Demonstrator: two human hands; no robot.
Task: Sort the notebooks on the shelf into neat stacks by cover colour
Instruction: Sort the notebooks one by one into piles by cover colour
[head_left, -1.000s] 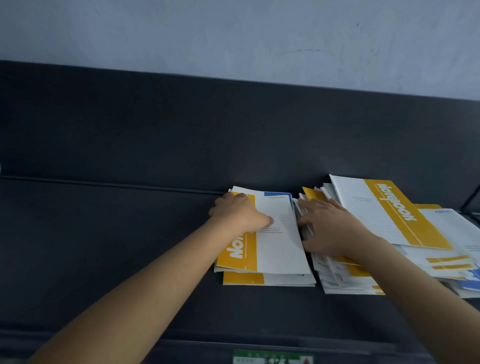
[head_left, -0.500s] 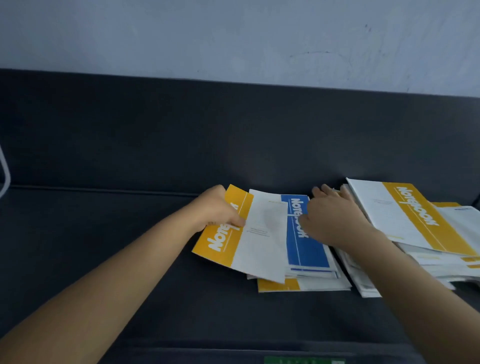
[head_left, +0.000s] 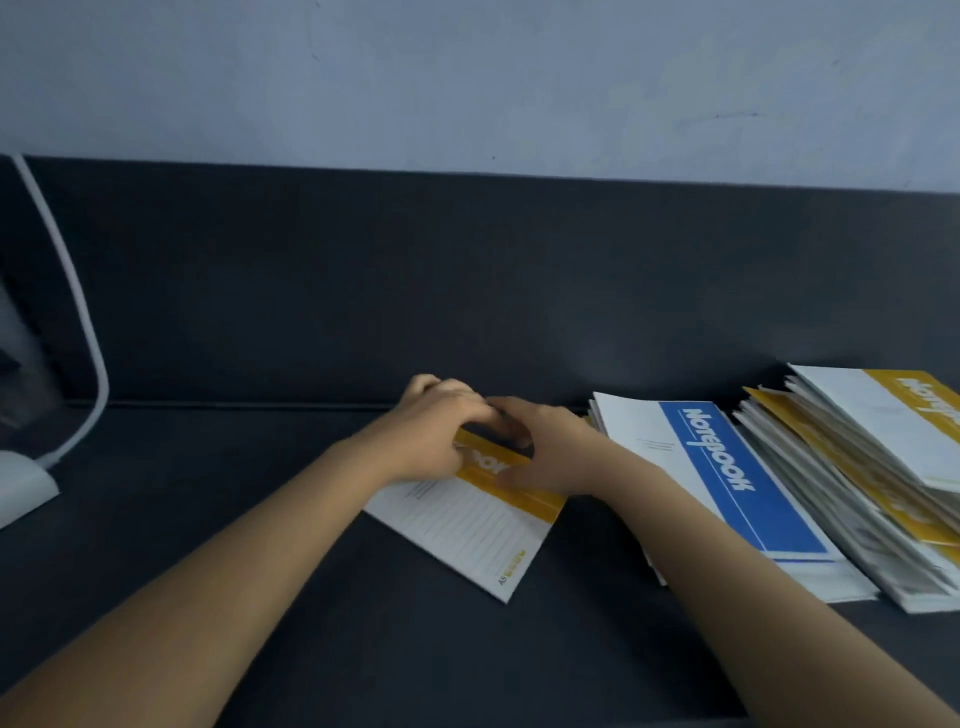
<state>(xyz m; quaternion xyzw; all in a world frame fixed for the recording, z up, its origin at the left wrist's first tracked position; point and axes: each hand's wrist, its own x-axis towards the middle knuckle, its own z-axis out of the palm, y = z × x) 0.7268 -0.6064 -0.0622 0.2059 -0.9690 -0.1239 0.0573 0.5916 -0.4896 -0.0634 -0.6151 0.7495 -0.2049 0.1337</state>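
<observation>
A white, yellow-banded notebook (head_left: 483, 525) lies askew on the dark shelf (head_left: 208, 519), one corner pointing toward the viewer, its far end hidden. To its right a blue-banded notebook (head_left: 727, 478) tops a low stack (head_left: 810, 582) — and against that leans a taller, fanned yellow pile (head_left: 857, 467).

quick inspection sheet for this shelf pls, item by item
surface: dark shelf, flat
job's things: yellow notebook alone at centre, skewed; blue notebook tops a stack to its right; slumped pile, mostly yellow covers, far right
clutter: nothing seen
hands: left hand and right hand both on the yellow notebook's far end; grip too blurred to tell
cables: white cord curves down to a white base, far left
surroundings: dark back panel, pale wall above
</observation>
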